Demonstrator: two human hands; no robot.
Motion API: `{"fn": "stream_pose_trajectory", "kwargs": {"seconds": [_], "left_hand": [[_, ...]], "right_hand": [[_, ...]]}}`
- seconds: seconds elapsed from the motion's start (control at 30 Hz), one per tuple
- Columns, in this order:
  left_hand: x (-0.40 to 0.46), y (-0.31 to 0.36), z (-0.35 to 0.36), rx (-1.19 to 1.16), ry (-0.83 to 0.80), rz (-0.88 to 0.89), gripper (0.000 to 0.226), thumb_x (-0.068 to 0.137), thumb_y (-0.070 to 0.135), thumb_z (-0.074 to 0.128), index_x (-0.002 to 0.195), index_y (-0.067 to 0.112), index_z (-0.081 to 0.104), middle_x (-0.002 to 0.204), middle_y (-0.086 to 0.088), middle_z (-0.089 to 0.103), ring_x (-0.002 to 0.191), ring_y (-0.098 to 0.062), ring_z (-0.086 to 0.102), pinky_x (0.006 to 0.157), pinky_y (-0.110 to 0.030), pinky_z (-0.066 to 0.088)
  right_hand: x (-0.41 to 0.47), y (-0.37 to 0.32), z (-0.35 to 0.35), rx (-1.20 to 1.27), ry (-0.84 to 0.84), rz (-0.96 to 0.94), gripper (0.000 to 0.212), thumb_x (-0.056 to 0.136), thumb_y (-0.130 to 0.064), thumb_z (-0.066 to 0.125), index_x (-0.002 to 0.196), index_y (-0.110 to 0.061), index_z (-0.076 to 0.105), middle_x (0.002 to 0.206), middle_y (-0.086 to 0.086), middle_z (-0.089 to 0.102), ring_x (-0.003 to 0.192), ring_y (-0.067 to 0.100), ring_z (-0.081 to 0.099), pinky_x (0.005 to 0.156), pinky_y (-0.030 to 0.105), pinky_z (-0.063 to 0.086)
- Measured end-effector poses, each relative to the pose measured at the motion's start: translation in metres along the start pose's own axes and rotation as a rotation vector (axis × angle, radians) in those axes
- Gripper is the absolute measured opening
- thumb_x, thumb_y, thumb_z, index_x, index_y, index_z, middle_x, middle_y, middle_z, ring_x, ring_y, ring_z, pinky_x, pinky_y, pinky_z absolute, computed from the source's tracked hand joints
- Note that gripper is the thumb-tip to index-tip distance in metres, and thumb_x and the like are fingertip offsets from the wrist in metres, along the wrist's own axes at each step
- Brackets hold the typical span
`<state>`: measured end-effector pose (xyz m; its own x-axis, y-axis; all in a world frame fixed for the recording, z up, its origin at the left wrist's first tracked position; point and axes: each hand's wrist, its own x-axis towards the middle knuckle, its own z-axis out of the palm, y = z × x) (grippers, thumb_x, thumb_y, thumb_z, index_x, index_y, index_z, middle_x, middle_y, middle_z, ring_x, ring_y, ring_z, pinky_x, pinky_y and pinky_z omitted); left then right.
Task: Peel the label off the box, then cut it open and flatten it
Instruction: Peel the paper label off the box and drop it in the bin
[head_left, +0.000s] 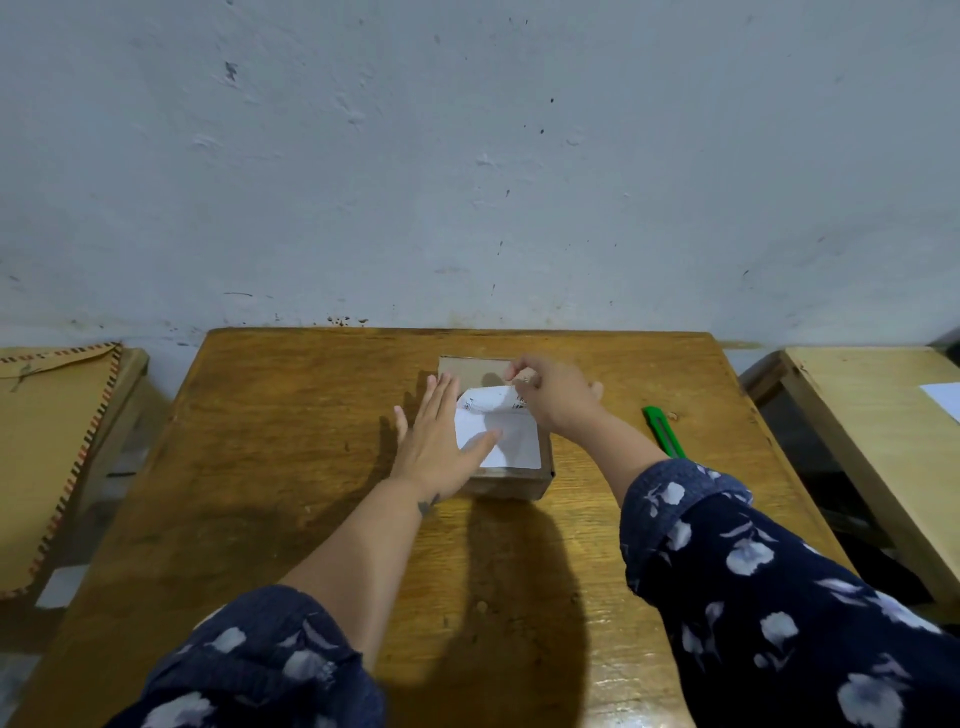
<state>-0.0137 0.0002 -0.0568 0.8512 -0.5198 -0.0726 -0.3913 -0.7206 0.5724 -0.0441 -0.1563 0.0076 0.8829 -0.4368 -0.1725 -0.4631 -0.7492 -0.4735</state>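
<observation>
A small brown cardboard box (470, 370) sits on the wooden table (291, 415), near its far middle. A white label (511, 441) covers most of the box's top, and its far edge is lifted and folded back toward me. My right hand (553, 397) pinches that lifted far edge of the label. My left hand (441, 436) lies flat with straight fingers, pressing on the left side of the box and on the label. A green utility knife (664, 431) lies on the table to the right of the box.
A pale blue wall (467, 156) rises directly behind the table. To the left stands a lower surface with a large brown envelope (52, 441). To the right stands a light wooden table (872, 415) bearing a white sheet (943, 397).
</observation>
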Motion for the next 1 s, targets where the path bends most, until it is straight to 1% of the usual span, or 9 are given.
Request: {"fn": "stream_pose_trajectory", "kwargs": {"seconds": [0.07,0.13,0.2,0.3,0.5,0.63,0.77,0.9,1.0], "left_hand": [[-0.01,-0.01,-0.005,0.11,-0.022,0.071,0.087,0.086,0.069,0.036,0.152,0.026,0.0,0.16,0.007,-0.006,0.145,-0.009,-0.015,0.115,-0.055,-0.011],[-0.02,-0.02,-0.009,0.235,-0.043,0.129,0.094,0.08,0.078,0.027,0.151,0.026,-0.005,0.159,0.008,-0.011,0.144,-0.009,-0.017,0.115,-0.057,-0.01],[-0.025,-0.025,-0.011,0.294,-0.063,0.151,0.099,0.076,0.083,0.02,0.151,0.024,-0.008,0.158,0.008,-0.015,0.144,-0.008,-0.018,0.114,-0.058,-0.011],[-0.026,-0.025,-0.013,0.355,-0.073,0.144,0.1,0.077,0.082,0.02,0.151,0.022,-0.008,0.159,0.008,-0.015,0.143,-0.008,-0.018,0.114,-0.057,-0.011],[-0.025,-0.021,-0.014,0.401,-0.134,0.123,0.096,0.081,0.078,0.022,0.151,0.02,-0.009,0.159,0.005,-0.016,0.144,-0.013,-0.019,0.113,-0.058,-0.012],[-0.025,-0.017,-0.015,0.38,-0.157,0.101,0.094,0.082,0.076,0.024,0.151,0.021,-0.011,0.158,0.005,-0.019,0.144,-0.014,-0.021,0.113,-0.058,-0.015],[-0.025,-0.015,-0.016,0.37,-0.18,0.086,0.09,0.086,0.072,0.025,0.15,0.022,-0.013,0.157,0.006,-0.023,0.143,-0.013,-0.023,0.112,-0.058,-0.015],[-0.025,-0.014,-0.017,0.344,-0.206,0.073,0.086,0.089,0.068,0.027,0.15,0.023,-0.014,0.155,0.007,-0.026,0.143,-0.014,-0.024,0.112,-0.058,-0.016],[-0.028,-0.016,-0.016,0.308,-0.186,0.085,0.076,0.094,0.06,0.023,0.149,0.025,-0.015,0.154,0.009,-0.028,0.142,-0.012,-0.024,0.111,-0.055,-0.018]], "right_hand": [[-0.006,0.002,0.002,-0.132,0.036,-0.125,0.025,0.098,-0.029,0.039,0.102,-0.042,0.059,0.1,-0.008,0.059,0.112,0.021,0.044,0.092,0.042,0.024],[-0.01,0.004,0.002,-0.257,0.079,-0.22,0.022,0.094,-0.043,0.044,0.11,-0.043,0.06,0.112,-0.005,0.057,0.117,0.022,0.042,0.099,0.045,0.022],[-0.011,0.006,0.002,-0.372,0.108,-0.286,0.028,0.089,-0.052,0.05,0.113,-0.042,0.06,0.112,-0.004,0.056,0.115,0.022,0.042,0.101,0.046,0.021],[-0.011,0.004,0.004,-0.455,0.154,-0.341,0.029,0.089,-0.049,0.053,0.112,-0.036,0.065,0.11,-0.002,0.057,0.112,0.023,0.042,0.102,0.044,0.021],[-0.016,-0.001,-0.002,-0.54,0.163,-0.38,0.034,0.093,-0.047,0.044,0.106,-0.029,0.07,0.111,-0.005,0.059,0.115,0.021,0.044,0.114,0.049,0.011],[-0.024,0.001,-0.015,-0.555,0.131,-0.336,0.034,0.093,-0.048,0.042,0.102,-0.032,0.07,0.111,-0.009,0.063,0.121,0.019,0.044,0.116,0.051,0.004],[-0.03,0.001,-0.016,-0.493,0.05,-0.18,0.032,0.093,-0.049,0.04,0.084,-0.033,0.066,0.104,-0.006,0.067,0.125,0.023,0.042,0.114,0.055,0.008],[-0.036,0.002,-0.013,-0.421,0.061,-0.077,0.031,0.094,-0.046,0.042,0.099,-0.032,0.069,0.107,-0.003,0.068,0.128,0.024,0.04,0.111,0.054,0.011],[-0.04,0.002,-0.009,-0.408,0.093,-0.109,0.026,0.096,-0.041,0.04,0.109,-0.034,0.062,0.11,-0.004,0.066,0.126,0.024,0.042,0.111,0.056,0.01]]}}
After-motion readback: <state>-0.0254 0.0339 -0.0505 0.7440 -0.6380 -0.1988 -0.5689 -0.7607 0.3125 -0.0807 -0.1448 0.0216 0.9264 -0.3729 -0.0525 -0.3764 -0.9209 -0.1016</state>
